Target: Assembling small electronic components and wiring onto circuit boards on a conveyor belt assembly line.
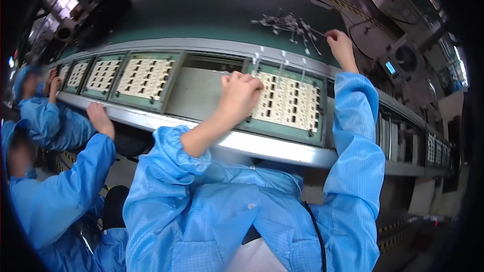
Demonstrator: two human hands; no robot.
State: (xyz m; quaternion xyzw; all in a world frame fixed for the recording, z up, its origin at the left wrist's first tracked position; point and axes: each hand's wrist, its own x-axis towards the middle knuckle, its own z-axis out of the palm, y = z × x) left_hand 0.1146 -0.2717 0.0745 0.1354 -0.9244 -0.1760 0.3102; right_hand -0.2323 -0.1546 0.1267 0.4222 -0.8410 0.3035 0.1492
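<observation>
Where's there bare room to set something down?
On the green worktop, between the black object and the tangled wires. The grey plate between the two nearest trays looks open too, beside the left hand. It's crowded around the right hand, by the wires, and across the block-filled trays.

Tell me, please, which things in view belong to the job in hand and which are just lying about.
In use:
green tray, by the left hand
white-tipped wires, by the right hand

Apparently aside:
lit-screen device
dark object, upper left

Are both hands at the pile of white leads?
No, only the right hand is there; the left hand is at the left side of the green-bordered panel.
</observation>
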